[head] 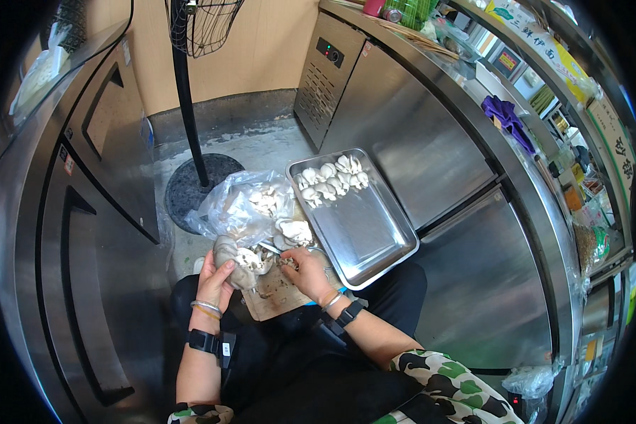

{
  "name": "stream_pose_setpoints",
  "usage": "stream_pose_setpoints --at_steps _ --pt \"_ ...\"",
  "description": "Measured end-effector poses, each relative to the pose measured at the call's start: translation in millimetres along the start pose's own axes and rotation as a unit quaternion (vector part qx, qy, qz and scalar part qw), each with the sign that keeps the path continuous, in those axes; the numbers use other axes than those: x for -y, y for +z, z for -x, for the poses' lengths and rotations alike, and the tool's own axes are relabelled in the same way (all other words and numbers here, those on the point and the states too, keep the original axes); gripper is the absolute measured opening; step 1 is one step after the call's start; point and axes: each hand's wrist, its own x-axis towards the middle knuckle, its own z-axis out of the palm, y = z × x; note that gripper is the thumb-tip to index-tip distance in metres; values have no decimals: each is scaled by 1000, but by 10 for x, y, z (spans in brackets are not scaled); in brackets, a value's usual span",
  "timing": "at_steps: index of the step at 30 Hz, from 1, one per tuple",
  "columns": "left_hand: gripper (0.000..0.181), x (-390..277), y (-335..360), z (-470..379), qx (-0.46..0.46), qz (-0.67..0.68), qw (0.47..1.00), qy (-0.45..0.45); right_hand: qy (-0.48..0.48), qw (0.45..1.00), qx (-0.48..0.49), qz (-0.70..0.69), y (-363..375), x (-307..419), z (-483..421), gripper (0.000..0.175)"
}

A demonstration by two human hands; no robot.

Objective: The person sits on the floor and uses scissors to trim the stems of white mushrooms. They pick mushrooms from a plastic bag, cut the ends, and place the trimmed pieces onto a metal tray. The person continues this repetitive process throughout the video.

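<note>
My left hand (215, 281) holds a cluster of oyster mushrooms (238, 265) above a wooden board. My right hand (306, 273) grips a knife (270, 247), whose blade points left towards the cluster; its handle is hidden in the fingers. Mushroom scraps lie on the wooden board (278, 297) under both hands. More mushrooms (293, 232) sit just beyond the right hand. Behind the cluster lies a clear plastic bag (238, 204) with mushroom pieces in it. A steel tray (360, 233) stands at the right, with rows of mushrooms (328, 185) at its far end.
A fan's round black base (177, 193) and its pole stand beyond the bag. Steel cabinets (111, 297) close in the left side, and a steel refrigerated counter (403, 122) runs along the right. A purple cloth (506, 119) and packages lie on that counter.
</note>
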Motion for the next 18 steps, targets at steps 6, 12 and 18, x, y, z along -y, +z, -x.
stream_pose_setpoints --at_steps 6,12,18 --pt "45 38 -26 -30 -22 -21 999 -26 -122 988 -80 53 -96 407 40 18" --pt "44 64 -42 -41 -20 -36 999 -34 -192 981 -24 -3 -160 737 -39 16" --pt "47 99 -41 -48 -9 -64 997 -37 -258 966 9 26 -73 663 -77 17"
